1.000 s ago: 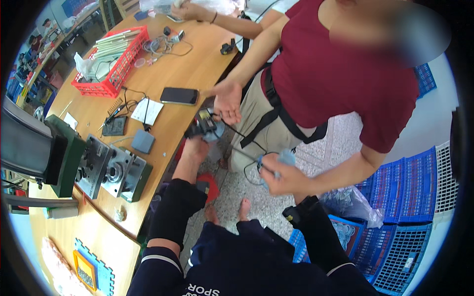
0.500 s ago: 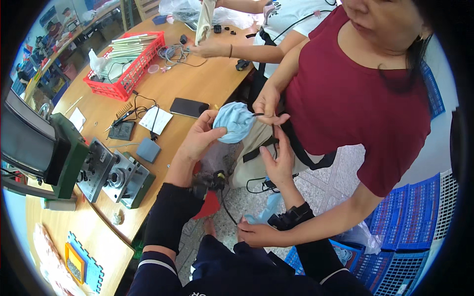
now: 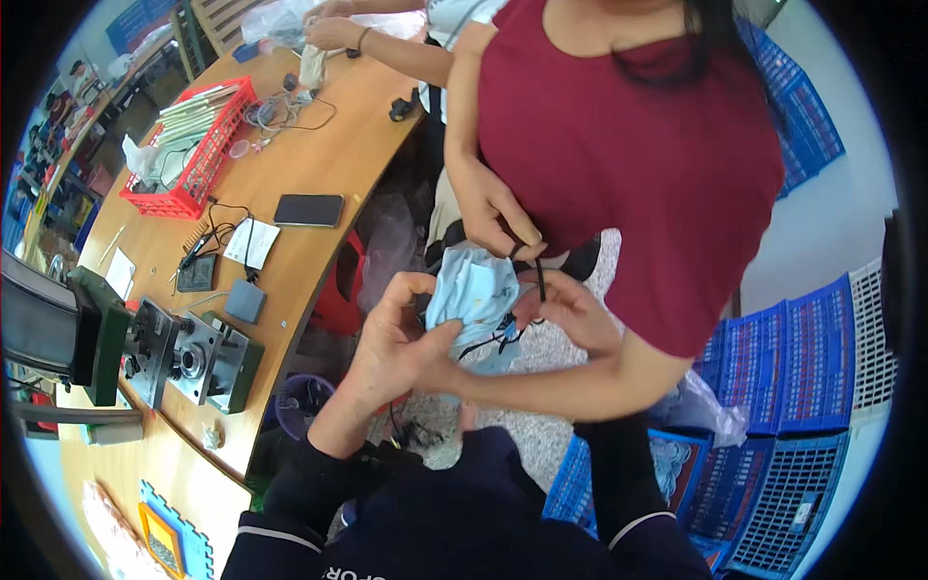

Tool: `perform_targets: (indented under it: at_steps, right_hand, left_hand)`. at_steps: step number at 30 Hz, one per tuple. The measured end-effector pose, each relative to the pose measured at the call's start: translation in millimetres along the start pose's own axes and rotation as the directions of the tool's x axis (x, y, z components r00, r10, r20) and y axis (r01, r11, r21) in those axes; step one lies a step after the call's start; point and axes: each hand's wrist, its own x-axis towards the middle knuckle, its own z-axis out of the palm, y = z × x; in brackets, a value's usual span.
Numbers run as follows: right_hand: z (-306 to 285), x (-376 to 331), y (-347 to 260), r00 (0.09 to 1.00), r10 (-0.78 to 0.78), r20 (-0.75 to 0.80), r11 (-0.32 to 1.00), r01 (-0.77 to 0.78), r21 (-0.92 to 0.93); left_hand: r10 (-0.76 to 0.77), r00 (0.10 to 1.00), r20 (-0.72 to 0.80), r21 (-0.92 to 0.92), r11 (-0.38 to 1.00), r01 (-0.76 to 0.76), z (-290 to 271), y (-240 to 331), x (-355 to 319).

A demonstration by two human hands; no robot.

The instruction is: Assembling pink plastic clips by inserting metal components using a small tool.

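Observation:
My left hand [image 3: 391, 338] grips a bunched light blue cloth [image 3: 474, 290], with the thumb pressed on its front. Beside the cloth's right edge, my right hand [image 3: 575, 314] has its fingers curled in, and what they pinch cannot be made out. A black cord [image 3: 541, 278] hangs down to those fingers. Its upper end is at the hand [image 3: 495, 211] of a person in a dark red shirt. That person's other forearm [image 3: 570, 391] crosses in front of my right arm, and its hand is hidden behind my left hand.
On the wooden table [image 3: 319, 145] at left lie a red basket [image 3: 198, 184] of pale sticks, a black phone [image 3: 309, 210] and a metal machine [image 3: 193, 358]. Blue crates [image 3: 773, 387] stand at right. Another person's hands [image 3: 333, 29] work at the far table end.
The light blue cloth and my left hand are lower in view. My right hand's fingers have curled in beside the cloth. The red-shirted person has come closer, with a forearm now across mine.

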Motion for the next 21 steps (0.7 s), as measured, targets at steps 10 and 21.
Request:
perform_targets:
  at_steps: [10, 21]
  right_hand:
    - [-74.5, 11.0, -12.3, 0.746, 0.118, 0.656, 0.981, 0.013, -0.191]
    - [-178.1, 6.0, 1.5, 0.938, -0.073, 0.339, 0.895, -0.088, 0.438]
  left_hand:
    - [-0.394, 0.898, 0.196, 0.219, 0.91, 0.351, 45.5, -21.2, 25.8]
    - [-0.018, 0.987, -0.163, 0.231, 0.971, 0.055, 280.7, 48.7, 442.8]
